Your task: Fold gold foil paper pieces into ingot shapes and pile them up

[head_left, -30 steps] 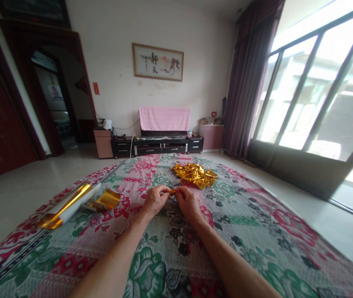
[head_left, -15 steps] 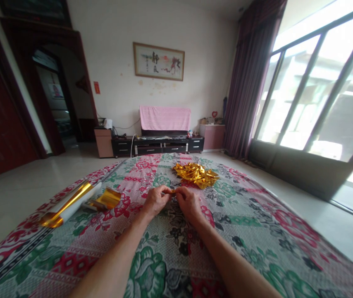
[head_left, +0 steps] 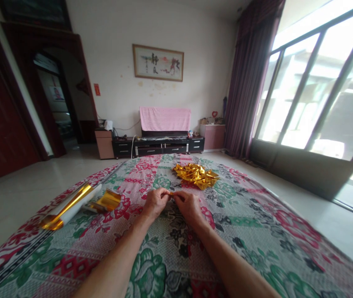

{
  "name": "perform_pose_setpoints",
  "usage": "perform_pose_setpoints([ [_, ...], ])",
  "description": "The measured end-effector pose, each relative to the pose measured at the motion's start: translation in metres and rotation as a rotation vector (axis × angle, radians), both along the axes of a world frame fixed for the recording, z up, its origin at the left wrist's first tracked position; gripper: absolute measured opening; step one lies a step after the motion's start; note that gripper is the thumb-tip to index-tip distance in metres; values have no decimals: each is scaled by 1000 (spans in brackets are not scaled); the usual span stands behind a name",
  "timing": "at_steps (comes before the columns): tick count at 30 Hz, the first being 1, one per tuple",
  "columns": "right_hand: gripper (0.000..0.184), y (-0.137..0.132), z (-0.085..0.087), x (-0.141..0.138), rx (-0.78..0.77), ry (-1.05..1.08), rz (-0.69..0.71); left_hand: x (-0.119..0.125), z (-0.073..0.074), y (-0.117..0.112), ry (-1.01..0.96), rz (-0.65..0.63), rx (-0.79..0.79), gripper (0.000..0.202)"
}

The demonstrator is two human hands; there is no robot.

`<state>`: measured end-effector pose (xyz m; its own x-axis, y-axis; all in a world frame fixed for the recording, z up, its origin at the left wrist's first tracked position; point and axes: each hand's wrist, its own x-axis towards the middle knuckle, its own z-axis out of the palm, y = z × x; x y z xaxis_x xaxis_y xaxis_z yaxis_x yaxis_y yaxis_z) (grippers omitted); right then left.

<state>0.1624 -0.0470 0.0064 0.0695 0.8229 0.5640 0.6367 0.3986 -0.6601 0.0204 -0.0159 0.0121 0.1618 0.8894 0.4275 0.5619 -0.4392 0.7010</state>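
Both the left hand [head_left: 155, 203] and right hand [head_left: 189, 205] pinch a small gold foil piece [head_left: 171, 193]; uneven pulling could tear or crease it.

The left hand [head_left: 154, 203] and the right hand [head_left: 191, 205] have drawn closer together, and their fingertips now almost meet. The small gold foil piece [head_left: 171, 193] pinched between them shows less than a second ago. Only a sliver peeks out where a short strip was visible.
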Motion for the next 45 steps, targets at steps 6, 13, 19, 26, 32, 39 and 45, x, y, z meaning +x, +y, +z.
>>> perform_pose_setpoints([
  [6,23,-1,0,1,-2,-3,-14,-1,0,-1,33,-22,13,16],
  [13,24,1,-1,0,61,96,-68,10,2,-3,-386,-60,-197,45],
  [19,22,-6,6,-1,159,-9,-11,17,11,-11,-567,-85,-382,32],
  [26,20,-15,14,-6,103,-66,105,14,11,-7,-593,-50,-395,40],
  [32,20,-15,15,-6,34,90,24,9,5,1,-204,11,-77,40],
  [39,29,-9,12,-4,33,165,52,10,6,-6,137,-126,208,43],
  [45,26,-3,5,-2,48,123,32,11,5,-7,215,-116,221,44],
])
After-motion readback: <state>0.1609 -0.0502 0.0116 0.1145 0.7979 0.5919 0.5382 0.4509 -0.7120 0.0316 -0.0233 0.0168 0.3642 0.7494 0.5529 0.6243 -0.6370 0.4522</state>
